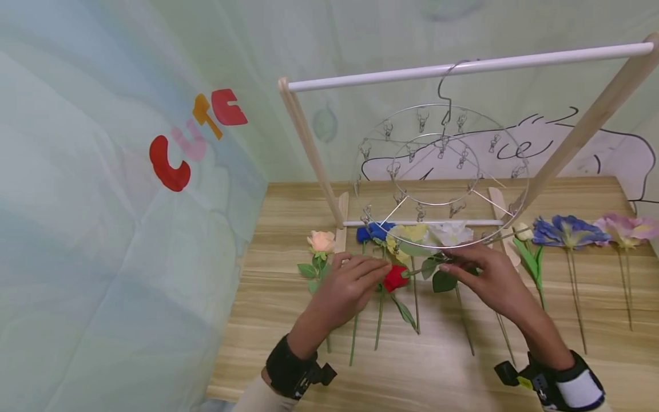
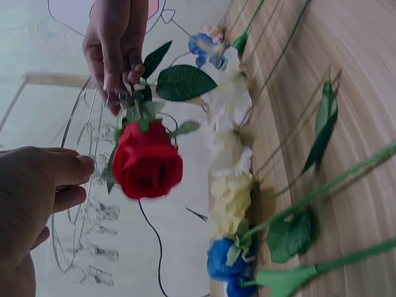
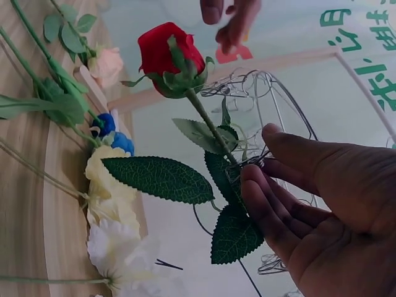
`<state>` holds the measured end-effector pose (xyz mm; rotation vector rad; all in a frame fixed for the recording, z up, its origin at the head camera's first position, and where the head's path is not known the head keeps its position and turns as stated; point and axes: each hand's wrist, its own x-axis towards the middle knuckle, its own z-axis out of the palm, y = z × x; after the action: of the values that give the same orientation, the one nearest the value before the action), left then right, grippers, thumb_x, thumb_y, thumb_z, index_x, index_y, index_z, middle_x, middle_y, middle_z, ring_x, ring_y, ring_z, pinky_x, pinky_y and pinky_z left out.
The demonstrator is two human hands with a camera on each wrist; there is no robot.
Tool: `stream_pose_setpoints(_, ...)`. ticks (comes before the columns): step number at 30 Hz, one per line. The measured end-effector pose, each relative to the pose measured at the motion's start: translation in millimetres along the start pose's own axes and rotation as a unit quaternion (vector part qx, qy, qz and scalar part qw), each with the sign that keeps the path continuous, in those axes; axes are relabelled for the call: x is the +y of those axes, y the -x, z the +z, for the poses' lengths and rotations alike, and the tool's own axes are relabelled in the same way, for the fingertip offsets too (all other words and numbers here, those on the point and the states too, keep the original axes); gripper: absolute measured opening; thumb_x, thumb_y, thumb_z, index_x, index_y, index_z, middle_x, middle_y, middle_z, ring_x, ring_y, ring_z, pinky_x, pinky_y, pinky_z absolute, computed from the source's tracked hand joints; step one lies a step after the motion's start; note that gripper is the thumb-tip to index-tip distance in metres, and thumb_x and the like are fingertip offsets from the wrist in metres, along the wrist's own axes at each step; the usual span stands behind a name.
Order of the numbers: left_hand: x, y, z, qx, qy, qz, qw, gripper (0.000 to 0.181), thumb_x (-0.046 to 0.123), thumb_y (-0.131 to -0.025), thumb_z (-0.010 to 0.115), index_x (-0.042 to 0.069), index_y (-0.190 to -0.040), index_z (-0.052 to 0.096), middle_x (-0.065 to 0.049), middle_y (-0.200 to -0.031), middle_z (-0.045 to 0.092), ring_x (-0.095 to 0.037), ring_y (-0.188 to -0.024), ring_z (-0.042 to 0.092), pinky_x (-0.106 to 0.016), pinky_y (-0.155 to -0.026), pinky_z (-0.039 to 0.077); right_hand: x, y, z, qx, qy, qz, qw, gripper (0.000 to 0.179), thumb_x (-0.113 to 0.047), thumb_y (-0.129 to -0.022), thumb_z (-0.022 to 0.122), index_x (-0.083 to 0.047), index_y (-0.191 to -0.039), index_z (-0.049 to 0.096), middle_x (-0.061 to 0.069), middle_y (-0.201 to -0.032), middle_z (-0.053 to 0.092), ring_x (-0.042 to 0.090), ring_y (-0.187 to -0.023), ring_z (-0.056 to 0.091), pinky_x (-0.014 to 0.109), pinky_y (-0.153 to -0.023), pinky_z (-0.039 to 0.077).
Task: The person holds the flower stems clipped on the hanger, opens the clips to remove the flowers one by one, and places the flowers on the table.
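A red artificial rose [image 1: 396,278] points toward the left hand [image 1: 355,280], its stem and dark green leaves [image 3: 158,179] running to the right hand [image 1: 481,272]. Thumb and fingers of the right hand pinch a small metal clip [image 3: 249,162] at the rose's stem, which partly hides behind the fingertips. Beside the bloom, the left hand holds nothing, its fingers loosely bent; the left wrist view has a gap between them and the rose [image 2: 147,162]. Above both hands hangs a round wire hanger [image 1: 435,204] with several clips, its front edge reaching down to the right hand.
A wooden rack with a white top bar [image 1: 370,79] carries the hanger. Along the table [image 1: 288,212] lie artificial flowers: a peach rose [image 1: 321,241], blue ones [image 1: 380,230], a yellow one [image 1: 407,233], a white one [image 1: 452,233], a white tulip [image 1: 523,231], a blue-violet bloom [image 1: 568,232] and a pink one [image 1: 625,229].
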<state>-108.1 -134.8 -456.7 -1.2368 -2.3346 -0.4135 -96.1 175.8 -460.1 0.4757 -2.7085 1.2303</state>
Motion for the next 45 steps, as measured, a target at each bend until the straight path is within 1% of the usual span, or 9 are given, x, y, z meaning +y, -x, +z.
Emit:
stream_pose_setpoints(5, 7.2, -15.4, 8.1, -0.004, -0.007, 0.028, 0.9996, 0.036, 0.023, -0.097, 0.080, 0.012, -0.131, 0.075, 0.000, -0.129, 0.077, -0.014, -0.118, 0.070, -0.039, -0.100, 0.049, -3.9, -2.5, 6.2, -0.015, -0.021, 0.012, 0.9996, 0.032, -0.015, -0.095, 0.081, -0.009, -0.127, 0.078, 0.007, -0.108, 0.078, 0.010, -0.081, 0.072, 0.027, -0.064, 0.056)
stream_pose_setpoints(11, 11.4, -27.9, 13.9, -0.011, -0.013, 0.030, 0.9994, 0.036, 0.026, -0.102, 0.073, 0.012, -0.136, 0.073, 0.000, -0.133, 0.075, -0.013, -0.121, 0.068, -0.039, -0.105, 0.047, -8.7, -4.8, 11.4, -0.036, -0.038, 0.026, 0.9983, 0.032, -0.017, -0.098, 0.078, -0.008, -0.129, 0.077, 0.010, -0.115, 0.078, 0.013, -0.086, 0.073, 0.028, -0.066, 0.058)
stream_pose_setpoints(17, 13.6, -35.3, 16.4, -0.008, -0.030, 0.025, 0.9992, 0.040, 0.028, -0.101, 0.075, 0.012, -0.137, 0.072, 0.000, -0.134, 0.074, -0.013, -0.121, 0.068, -0.037, -0.101, 0.046, -12.8, -7.0, 13.7, -0.040, -0.049, 0.027, 0.9977, 0.032, -0.017, -0.099, 0.077, -0.008, -0.130, 0.077, 0.009, -0.114, 0.078, 0.012, -0.086, 0.072, 0.027, -0.068, 0.058)
stream_pose_setpoints(20, 14.7, -37.7, 16.9, -0.016, -0.037, 0.015, 0.9991, 0.039, 0.030, -0.101, 0.075, 0.013, -0.136, 0.072, 0.001, -0.133, 0.074, -0.013, -0.120, 0.067, -0.037, -0.101, 0.045, -14.5, -8.4, 14.6, -0.042, -0.053, 0.027, 0.9973, 0.033, -0.017, -0.099, 0.077, -0.008, -0.130, 0.076, 0.008, -0.110, 0.078, 0.011, -0.083, 0.071, 0.027, -0.066, 0.058)
stream_pose_setpoints(25, 16.0, -41.8, 17.0, -0.040, -0.050, -0.005, 0.9980, 0.040, 0.034, -0.103, 0.072, 0.015, -0.138, 0.071, 0.002, -0.134, 0.073, -0.012, -0.122, 0.066, -0.037, -0.102, 0.044, -16.1, -10.1, 17.4, -0.045, -0.058, 0.033, 0.9968, 0.032, -0.017, -0.099, 0.077, -0.008, -0.129, 0.077, 0.005, -0.103, 0.076, 0.009, -0.081, 0.071, 0.027, -0.067, 0.057)
stream_pose_setpoints(30, 15.6, -44.4, 19.1, -0.058, -0.062, -0.019, 0.9962, 0.041, 0.037, -0.103, 0.072, 0.016, -0.138, 0.071, 0.003, -0.133, 0.073, -0.013, -0.124, 0.065, -0.039, -0.103, 0.043, -17.1, -10.3, 20.0, -0.050, -0.083, 0.039, 0.9945, 0.031, -0.016, -0.100, 0.075, -0.005, -0.129, 0.076, 0.008, -0.107, 0.076, 0.007, -0.081, 0.073, 0.027, -0.068, 0.059)
stream_pose_setpoints(34, 15.3, -45.5, 20.5, -0.068, -0.061, -0.024, 0.9955, 0.040, 0.037, -0.103, 0.071, 0.016, -0.137, 0.072, 0.003, -0.133, 0.073, -0.013, -0.125, 0.065, -0.040, -0.104, 0.042, -18.2, -9.9, 20.8, -0.056, -0.097, 0.047, 0.9926, 0.032, -0.016, -0.101, 0.075, -0.004, -0.130, 0.075, 0.010, -0.110, 0.076, 0.006, -0.078, 0.074, 0.028, -0.066, 0.059)
stream_pose_setpoints(41, 14.5, -45.6, 22.6, -0.068, -0.061, -0.027, 0.9955, 0.039, 0.036, -0.103, 0.072, 0.015, -0.136, 0.073, 0.002, -0.132, 0.074, -0.014, -0.122, 0.066, -0.040, -0.103, 0.042, -18.4, -10.1, 22.1, -0.051, -0.088, 0.051, 0.9935, 0.035, -0.019, -0.101, 0.075, -0.004, -0.132, 0.074, 0.009, -0.109, 0.077, 0.005, -0.077, 0.073, 0.027, -0.065, 0.058)
stream_pose_setpoints(45, 13.0, -44.3, 25.9, -0.067, -0.063, -0.026, 0.9955, 0.037, 0.036, -0.103, 0.072, 0.016, -0.134, 0.074, 0.004, -0.129, 0.075, -0.012, -0.120, 0.067, -0.039, -0.103, 0.042, -18.8, -10.6, 23.4, -0.050, -0.098, 0.058, 0.9923, 0.036, -0.021, -0.101, 0.074, -0.005, -0.133, 0.073, 0.011, -0.110, 0.078, 0.006, -0.075, 0.074, 0.028, -0.063, 0.058)
